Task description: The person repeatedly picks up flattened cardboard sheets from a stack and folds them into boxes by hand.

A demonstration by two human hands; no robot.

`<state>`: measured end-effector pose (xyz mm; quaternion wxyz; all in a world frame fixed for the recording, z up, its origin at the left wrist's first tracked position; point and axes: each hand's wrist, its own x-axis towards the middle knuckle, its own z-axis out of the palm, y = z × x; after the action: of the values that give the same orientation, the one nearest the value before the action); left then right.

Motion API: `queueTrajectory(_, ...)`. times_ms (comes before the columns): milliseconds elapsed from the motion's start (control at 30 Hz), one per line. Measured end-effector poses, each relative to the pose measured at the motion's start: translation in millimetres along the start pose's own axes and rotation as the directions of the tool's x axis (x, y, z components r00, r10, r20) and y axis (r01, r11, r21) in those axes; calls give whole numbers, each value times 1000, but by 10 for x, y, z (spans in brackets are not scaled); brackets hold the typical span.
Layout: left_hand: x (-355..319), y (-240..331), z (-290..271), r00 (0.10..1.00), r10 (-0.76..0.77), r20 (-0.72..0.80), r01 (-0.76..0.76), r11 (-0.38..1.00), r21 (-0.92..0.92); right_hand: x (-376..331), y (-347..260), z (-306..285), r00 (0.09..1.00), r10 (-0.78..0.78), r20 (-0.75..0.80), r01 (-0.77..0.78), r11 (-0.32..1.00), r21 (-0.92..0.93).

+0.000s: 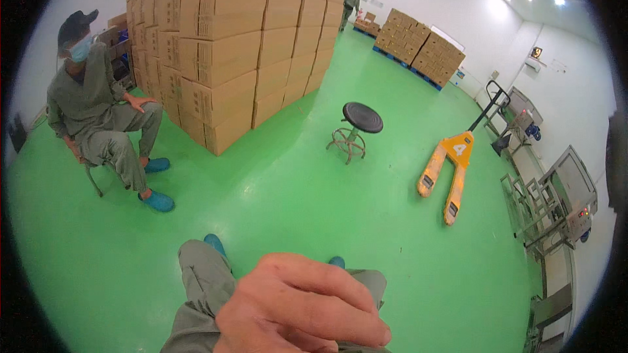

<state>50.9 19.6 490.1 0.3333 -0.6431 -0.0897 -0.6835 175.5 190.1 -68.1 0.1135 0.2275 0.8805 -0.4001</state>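
Observation:
My left hand [294,301] is raised close in front of me at the lower middle, above my lap. It comes in from the lower left with its back toward me. The fingers are bent and point to the right, pressed together. Whatever they hold, if anything, is hidden beneath them. Behind the hand are my grey-green trouser legs [204,274] and the tip of a blue shoe [214,244]. My right hand does not show.
A masked person [98,108] sits at the left, beside tall stacked cartons [229,52]. A round black stool [362,117] and a yellow pallet jack [458,150] stand on the green floor [294,202]. Metal machines [556,202] line the right wall; loaded pallets [418,46] stand farther back.

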Motion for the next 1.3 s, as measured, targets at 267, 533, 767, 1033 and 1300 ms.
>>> queueTrajectory(267, 123, 24, 52, 998, -53, -29, 55, 993, 104, -5, -23, 6, 1000, 0, -12, 0, 999, 42)
queueTrajectory(533, -4, 76, -46, 978, -207, -21, 197, 955, -222, -73, -84, -42, 999, 45, 27, -45, 999, 28)
queueTrajectory(767, 185, 270, 335, 759, -612, -222, 208, 551, -808, -90, -232, -127, 994, 73, 78, -71, 997, -19)
queueTrajectory(1033, -172, -139, 168, 946, -324, -33, 134, 480, -867, -34, -29, -32, 979, 131, 154, -141, 989, 52)
queueTrajectory(1300, -1576, 189, -590, -44, -986, 164, 994, -60, -93, 1, 14, -2, 992, 64, 106, -64, 998, 1)
